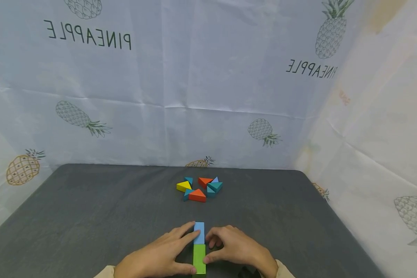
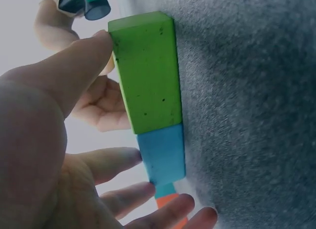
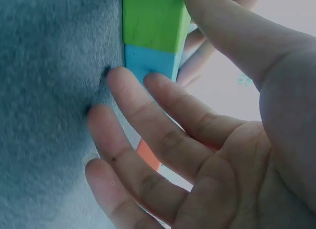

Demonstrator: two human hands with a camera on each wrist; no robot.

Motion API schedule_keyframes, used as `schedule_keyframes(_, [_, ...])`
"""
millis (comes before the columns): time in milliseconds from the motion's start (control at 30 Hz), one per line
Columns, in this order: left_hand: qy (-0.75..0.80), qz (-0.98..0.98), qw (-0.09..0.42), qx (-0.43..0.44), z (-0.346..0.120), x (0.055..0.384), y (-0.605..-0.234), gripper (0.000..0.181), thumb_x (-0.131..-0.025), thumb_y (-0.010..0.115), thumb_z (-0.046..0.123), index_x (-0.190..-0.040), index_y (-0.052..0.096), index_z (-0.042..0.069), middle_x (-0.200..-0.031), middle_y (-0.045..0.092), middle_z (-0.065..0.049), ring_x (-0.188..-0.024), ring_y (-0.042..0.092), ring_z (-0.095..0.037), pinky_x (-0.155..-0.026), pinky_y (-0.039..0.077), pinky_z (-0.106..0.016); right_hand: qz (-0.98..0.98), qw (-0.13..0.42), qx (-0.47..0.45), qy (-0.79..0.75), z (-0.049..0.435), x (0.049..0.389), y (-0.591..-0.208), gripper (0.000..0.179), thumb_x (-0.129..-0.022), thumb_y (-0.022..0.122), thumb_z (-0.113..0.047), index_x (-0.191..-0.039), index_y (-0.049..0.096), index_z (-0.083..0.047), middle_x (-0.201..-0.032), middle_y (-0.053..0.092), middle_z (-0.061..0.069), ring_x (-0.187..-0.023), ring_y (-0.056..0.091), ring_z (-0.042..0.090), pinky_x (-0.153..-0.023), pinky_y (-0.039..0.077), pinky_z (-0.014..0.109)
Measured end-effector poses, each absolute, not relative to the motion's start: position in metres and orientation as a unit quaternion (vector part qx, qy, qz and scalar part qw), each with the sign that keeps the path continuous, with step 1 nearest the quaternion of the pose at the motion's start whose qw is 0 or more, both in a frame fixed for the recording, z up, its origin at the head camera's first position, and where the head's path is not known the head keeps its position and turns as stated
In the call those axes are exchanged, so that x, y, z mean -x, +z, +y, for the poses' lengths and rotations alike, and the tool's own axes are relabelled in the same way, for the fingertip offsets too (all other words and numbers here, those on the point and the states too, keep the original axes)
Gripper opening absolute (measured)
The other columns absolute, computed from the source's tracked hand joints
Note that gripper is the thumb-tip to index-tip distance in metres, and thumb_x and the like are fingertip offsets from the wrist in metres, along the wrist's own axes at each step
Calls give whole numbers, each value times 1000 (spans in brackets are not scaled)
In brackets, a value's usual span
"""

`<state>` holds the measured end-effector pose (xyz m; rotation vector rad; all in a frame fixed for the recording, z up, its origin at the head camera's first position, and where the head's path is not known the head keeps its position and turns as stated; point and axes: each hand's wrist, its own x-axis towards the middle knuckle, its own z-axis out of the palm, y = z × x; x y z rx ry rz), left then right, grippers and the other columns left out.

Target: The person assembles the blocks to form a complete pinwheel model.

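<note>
A green block [image 1: 199, 258] and a light-blue block [image 1: 199, 233] lie end to end in one straight line on the dark table, the blue one farther away. From the left side, my left hand [image 1: 160, 253] touches them. Its thumb tip is at the near end of the green block [image 2: 148, 76], and its outstretched fingers reach the blue block [image 2: 163, 155]. On the opposite side is my right hand [image 1: 234, 247], its thumb against the green block [image 3: 153, 21]. The right fingers are loosely bent beside the blue block [image 3: 148, 61], fingertips low at the table surface.
Farther back on the dark table [image 1: 107, 208] lies a loose ring of several triangular blocks, among them a yellow one [image 1: 183, 186], a red one [image 1: 197, 195] and a teal one [image 1: 215, 187]. A pineapple-print cloth [image 1: 208, 77] hangs behind the table and along its sides.
</note>
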<state>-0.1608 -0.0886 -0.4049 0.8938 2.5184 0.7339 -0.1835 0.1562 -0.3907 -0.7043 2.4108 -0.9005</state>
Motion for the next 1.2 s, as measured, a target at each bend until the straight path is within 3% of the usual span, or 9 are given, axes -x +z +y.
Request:
schedule_keyframes(500, [284, 892, 183, -300, -87, 162, -411, 79, -87, 64, 62, -150, 43, 20, -158, 33, -9, -137, 44, -38, -100, 44, -62, 897, 157, 249, -328, 166, 197, -385, 39, -89, 74, -36, -117, 68, -10, -110, 70, 0, -93, 65, 12, -79, 54, 30])
schedule_keyframes(1200, [265, 895, 180, -309, -85, 162, -410, 78, -86, 63, 65, -148, 45, 22, -156, 35, -6, -132, 49, -29, -98, 48, -55, 909, 23, 241, -339, 164, 236, -399, 41, -91, 73, -32, -121, 66, -5, -119, 67, 11, -104, 63, 27, -83, 53, 45])
